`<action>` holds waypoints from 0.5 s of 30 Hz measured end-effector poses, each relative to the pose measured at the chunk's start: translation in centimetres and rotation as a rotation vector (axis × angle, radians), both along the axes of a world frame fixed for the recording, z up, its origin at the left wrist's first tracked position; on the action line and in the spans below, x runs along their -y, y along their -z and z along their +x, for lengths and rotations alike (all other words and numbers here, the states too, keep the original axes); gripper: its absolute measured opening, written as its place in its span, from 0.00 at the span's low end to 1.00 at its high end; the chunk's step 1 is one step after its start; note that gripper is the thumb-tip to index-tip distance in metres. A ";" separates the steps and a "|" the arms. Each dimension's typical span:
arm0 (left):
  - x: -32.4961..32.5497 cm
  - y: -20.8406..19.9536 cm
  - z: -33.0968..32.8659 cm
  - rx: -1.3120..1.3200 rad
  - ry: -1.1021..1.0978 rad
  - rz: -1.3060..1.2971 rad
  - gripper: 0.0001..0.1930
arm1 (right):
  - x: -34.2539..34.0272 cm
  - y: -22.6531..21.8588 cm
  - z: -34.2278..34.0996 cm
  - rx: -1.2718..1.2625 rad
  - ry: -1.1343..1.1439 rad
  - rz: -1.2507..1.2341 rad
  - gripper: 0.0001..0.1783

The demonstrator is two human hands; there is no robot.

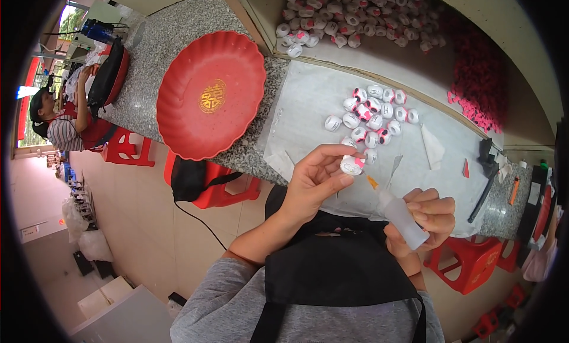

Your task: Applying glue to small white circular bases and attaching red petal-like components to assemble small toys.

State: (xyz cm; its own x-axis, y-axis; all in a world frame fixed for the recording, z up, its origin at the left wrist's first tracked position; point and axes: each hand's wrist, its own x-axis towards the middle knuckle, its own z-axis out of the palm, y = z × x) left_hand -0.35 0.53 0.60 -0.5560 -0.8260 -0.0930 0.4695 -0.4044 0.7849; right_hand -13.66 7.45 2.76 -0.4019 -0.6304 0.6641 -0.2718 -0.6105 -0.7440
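Observation:
My left hand (308, 186) pinches a small white rounded piece with a pink bow (351, 166) between thumb and fingertips. Wrapped in the fingers of my right hand (435, 215) is a translucent squeeze bottle (404, 221), tilted so that its orange tip (372, 182) points at the white piece. Whether the tip touches the piece, I cannot tell. Just beyond my left hand, several similar white pieces with pink and black marks (374, 122) lie in a loose group on a white sheet (308, 94).
A large red scalloped tray (178, 109) sits on the speckled counter to the left. Beyond the sheet, a walled shelf holds heaped white pieces (355, 14) and a pink pile (477, 88). Red stools (474, 263) stand below. Another person (68, 124) works at far left.

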 end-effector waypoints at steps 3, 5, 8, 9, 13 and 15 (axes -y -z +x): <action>0.0 0.0 0.0 0.009 0.015 0.001 0.17 | 0.0 0.2 -0.1 -0.005 -0.013 -0.026 0.19; -0.1 0.0 -0.1 0.011 0.019 -0.007 0.17 | -0.1 0.3 0.1 0.004 -0.009 -0.023 0.19; -0.1 0.0 0.0 0.010 0.039 0.008 0.17 | -0.1 0.2 0.2 0.011 -0.019 -0.013 0.19; -0.1 0.0 0.0 0.022 0.043 0.000 0.17 | -0.1 0.1 0.1 0.010 -0.033 -0.008 0.19; -0.1 -0.2 -0.2 0.020 0.038 -0.025 0.17 | -0.1 0.2 0.1 0.014 -0.048 -0.013 0.19; -0.2 0.1 -0.2 0.022 0.033 -0.048 0.17 | -0.1 0.2 0.1 -0.003 -0.042 -0.016 0.20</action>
State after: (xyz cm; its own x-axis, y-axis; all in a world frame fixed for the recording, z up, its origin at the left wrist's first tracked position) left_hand -0.54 0.70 0.53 -0.5811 -0.8111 -0.0662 0.4393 -0.3811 0.8135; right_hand -13.58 7.50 2.54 -0.3732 -0.6363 0.6752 -0.2473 -0.6332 -0.7334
